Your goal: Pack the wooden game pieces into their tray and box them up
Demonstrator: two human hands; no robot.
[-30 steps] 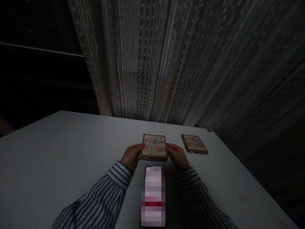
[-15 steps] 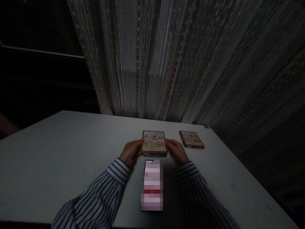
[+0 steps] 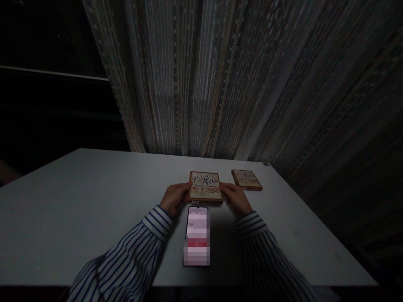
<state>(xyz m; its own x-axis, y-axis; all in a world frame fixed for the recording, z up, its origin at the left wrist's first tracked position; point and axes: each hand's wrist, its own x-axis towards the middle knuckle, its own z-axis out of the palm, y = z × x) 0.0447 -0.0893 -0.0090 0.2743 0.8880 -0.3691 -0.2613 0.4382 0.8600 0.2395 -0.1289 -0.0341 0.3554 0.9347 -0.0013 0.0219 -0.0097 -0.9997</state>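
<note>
We find a flat printed box [image 3: 205, 187] lying on the white table [image 3: 78, 209], gripped at its two side edges. The left hand [image 3: 175, 198] closes on the box's left edge, the right hand [image 3: 236, 198] on its right edge, fingers curled against the sides. A lit phone [image 3: 197, 235] lies just nearer than the box. A second matching box [image 3: 246, 179] sits right of it, apart. Striped curtains [image 3: 204, 84] hang beyond.

Matt white table [image 3: 78, 209], seemingly cardboard box [image 3: 205, 186], glossy phone [image 3: 197, 235]
</note>
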